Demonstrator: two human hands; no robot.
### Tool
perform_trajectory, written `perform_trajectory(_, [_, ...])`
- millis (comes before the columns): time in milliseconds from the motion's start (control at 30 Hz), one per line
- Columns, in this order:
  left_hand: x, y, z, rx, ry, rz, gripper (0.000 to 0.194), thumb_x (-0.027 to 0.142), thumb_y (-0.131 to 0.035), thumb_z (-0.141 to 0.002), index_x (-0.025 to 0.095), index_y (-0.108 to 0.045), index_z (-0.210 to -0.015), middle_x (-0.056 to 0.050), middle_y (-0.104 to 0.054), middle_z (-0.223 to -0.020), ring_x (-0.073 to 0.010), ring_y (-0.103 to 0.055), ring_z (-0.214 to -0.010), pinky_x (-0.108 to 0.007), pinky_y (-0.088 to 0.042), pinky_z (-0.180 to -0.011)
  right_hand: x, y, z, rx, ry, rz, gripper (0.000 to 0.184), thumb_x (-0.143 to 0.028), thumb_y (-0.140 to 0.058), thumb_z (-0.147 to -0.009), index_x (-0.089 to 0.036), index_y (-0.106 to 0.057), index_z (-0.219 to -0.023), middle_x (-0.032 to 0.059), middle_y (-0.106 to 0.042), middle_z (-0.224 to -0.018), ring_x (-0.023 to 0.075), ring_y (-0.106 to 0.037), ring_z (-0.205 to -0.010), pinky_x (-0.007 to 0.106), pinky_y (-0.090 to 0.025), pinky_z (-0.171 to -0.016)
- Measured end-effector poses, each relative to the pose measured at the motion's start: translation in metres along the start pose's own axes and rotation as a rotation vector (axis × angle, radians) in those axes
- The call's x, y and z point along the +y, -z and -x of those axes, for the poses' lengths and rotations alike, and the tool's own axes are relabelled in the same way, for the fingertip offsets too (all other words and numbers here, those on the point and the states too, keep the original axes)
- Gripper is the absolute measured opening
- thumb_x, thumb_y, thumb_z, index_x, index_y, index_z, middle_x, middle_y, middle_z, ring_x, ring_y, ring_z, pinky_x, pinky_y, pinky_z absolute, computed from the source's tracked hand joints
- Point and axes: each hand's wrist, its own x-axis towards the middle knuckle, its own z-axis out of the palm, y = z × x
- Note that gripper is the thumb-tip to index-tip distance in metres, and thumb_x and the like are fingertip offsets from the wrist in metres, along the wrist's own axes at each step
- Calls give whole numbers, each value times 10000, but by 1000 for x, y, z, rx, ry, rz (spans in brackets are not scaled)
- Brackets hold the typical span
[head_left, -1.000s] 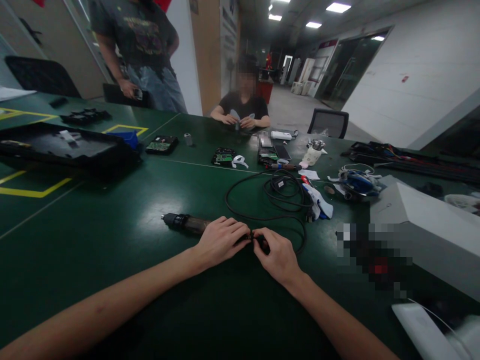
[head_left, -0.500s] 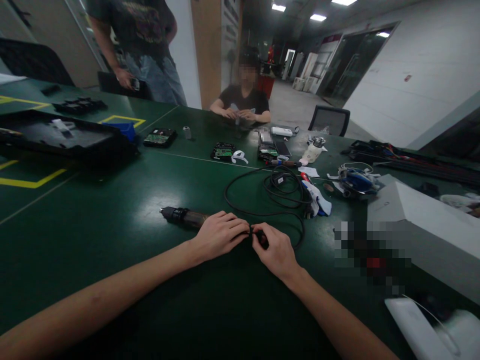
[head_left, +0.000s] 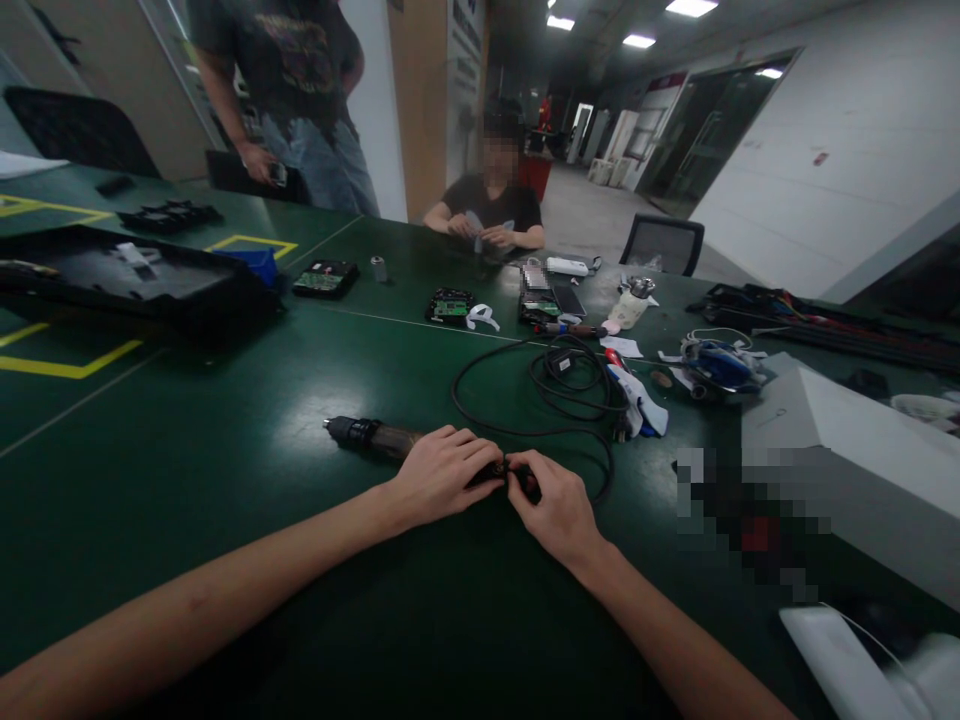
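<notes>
A dark electric screwdriver (head_left: 367, 438) lies flat on the green table (head_left: 225, 420), its tip pointing left. My left hand (head_left: 444, 472) is wrapped over its rear end. My right hand (head_left: 553, 507) pinches the black plug where the cable joins the tool, fingers closed. The black cable (head_left: 525, 400) runs from there in loops toward the middle of the table. The joint between tool and cable is hidden under my fingers.
A white box (head_left: 855, 460) stands at the right. A black tray (head_left: 127, 280) lies at the left. Circuit boards (head_left: 448, 304), a blue tool (head_left: 718, 362) and small parts lie beyond the cable. One person sits across the table (head_left: 487, 205); another stands at back left (head_left: 292, 90).
Both hands have stayed on the tool's rear end; only the fingers shifted slightly. The view moved a little.
</notes>
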Motion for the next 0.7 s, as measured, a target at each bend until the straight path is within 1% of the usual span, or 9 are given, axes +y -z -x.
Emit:
perform_trajectory(67, [0, 1, 0, 6, -50, 13, 249, 386, -527, -1030, 261, -653, -1205, -14, -723, -1190, -184, -654, -1009, -348, -425, -814, 0, 0, 0, 5, 3, -3, 153, -223, -586, -985, -237, -650, -1123, 59, -730, -1029, 214, -703, -872, 313, -563, -745])
perform_trajectory(100, [0, 2, 0, 9, -55, 14, 241, 368, -518, -1036, 266, -656, -1205, -12, -722, -1202, -181, -654, -1014, -346, -425, -817, -1, 0, 0, 7, 4, -7, 153, -223, -585, -986, -236, -651, -1123, 60, -731, -1034, 214, -703, -876, 314, -565, -750])
perform_trajectory(200, [0, 1, 0, 8, 11, -15, 216, 377, -520, -1042, 246, -665, -1134, -12, -741, -1109, -186, -660, -959, -355, -420, -805, -1, 1, 0, 2, 5, -11, 166, -220, -586, -985, -238, -648, -1138, 60, -732, -1066, 213, -706, -886, 313, -566, -758])
perform_trajectory(267, [-1, 1, 1, 0, 27, -25, 242, 407, -541, -1031, 237, -654, -1161, -17, -742, -1101, -196, -660, -954, -362, -420, -802, 0, 0, 0, -5, 1, -6, 156, -224, -587, -985, -238, -648, -1128, 59, -733, -1063, 213, -707, -883, 310, -564, -752])
perform_trajectory(333, [-1, 1, 1, -3, -15, -6, 262, 399, -541, -1030, 257, -635, -1229, -12, -729, -1185, -195, -658, -1004, -359, -421, -813, 1, 0, 0, -14, -3, -3, 132, -232, -585, -988, -236, -650, -1103, 60, -733, -1053, 212, -708, -877, 306, -564, -744])
perform_trajectory(400, [-1, 1, 1, -3, -45, 19, 242, 371, -522, -1040, 279, -632, -1235, 6, -712, -1247, -185, -653, -1043, -354, -420, -825, 2, -1, 0, -19, -1, -3, 122, -235, -582, -990, -233, -649, -1092, 62, -731, -1057, 212, -709, -880, 305, -566, -747])
perform_trajectory(500, [0, 0, 0, 1, 17, 8, 206, 380, -515, -1048, 249, -652, -1128, 0, -737, -1147, -186, -661, -986, -361, -417, -813, 3, -1, 0, -19, 2, -6, 135, -226, -579, -992, -232, -645, -1110, 64, -726, -1080, 213, -708, -908, 308, -568, -773])
perform_trajectory(567, [1, 0, -1, 8, 45, -6, 233, 415, -538, -1034, 234, -652, -1124, -19, -746, -1091, -198, -663, -953, -370, -416, -801, 2, -2, 0, -8, 0, -5, 142, -218, -579, -992, -233, -645, -1116, 63, -725, -1076, 216, -706, -918, 312, -567, -781])
perform_trajectory(700, [0, 0, 0, 6, -40, 21, 241, 374, -525, -1036, 271, -640, -1221, -15, -725, -1213, -197, -658, -1032, -365, -421, -814, 1, -1, 1, -1, -2, -5, 140, -223, -586, -990, -241, -651, -1113, 59, -726, -1052, 218, -704, -901, 317, -566, -771])
